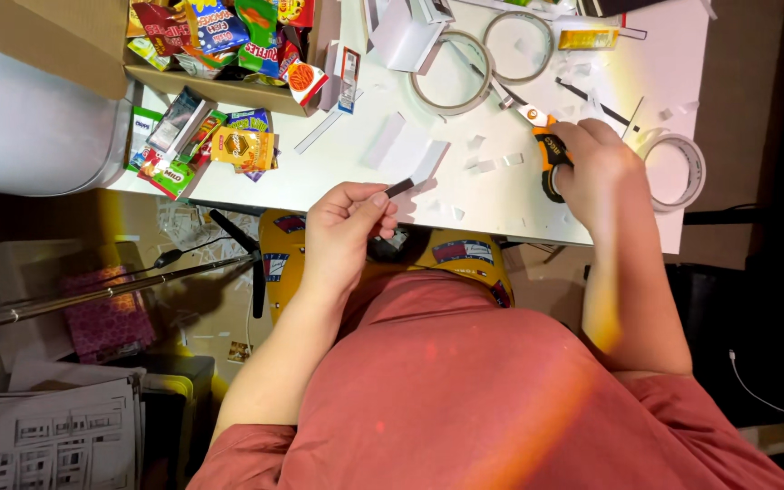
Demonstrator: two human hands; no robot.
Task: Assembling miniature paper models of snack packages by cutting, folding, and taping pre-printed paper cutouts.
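Hands first: my left hand (pixel 345 222) pinches a small dark strip (pixel 400 188) between thumb and forefinger, held over the near edge of the table (pixel 338 163). My right hand (pixel 596 168) is closed around the orange-and-black handles of the scissors (pixel 542 136), resting on the table well to the right of the strip.

Relation noted: the strip's long axis runs up and to the right, its free end aimed roughly toward the scissors. The blades point up and to the left, away from me, toward two tape rings (pixel 483 50). Strip and blades stand well apart; only the left hand touches the strip.

White paper offcuts (pixel 406 150) lie on the table between the two hands. A third tape ring (pixel 678 168) lies just right of the right hand. Snack packets (pixel 220 145) sit at the far left, clear of both hands.
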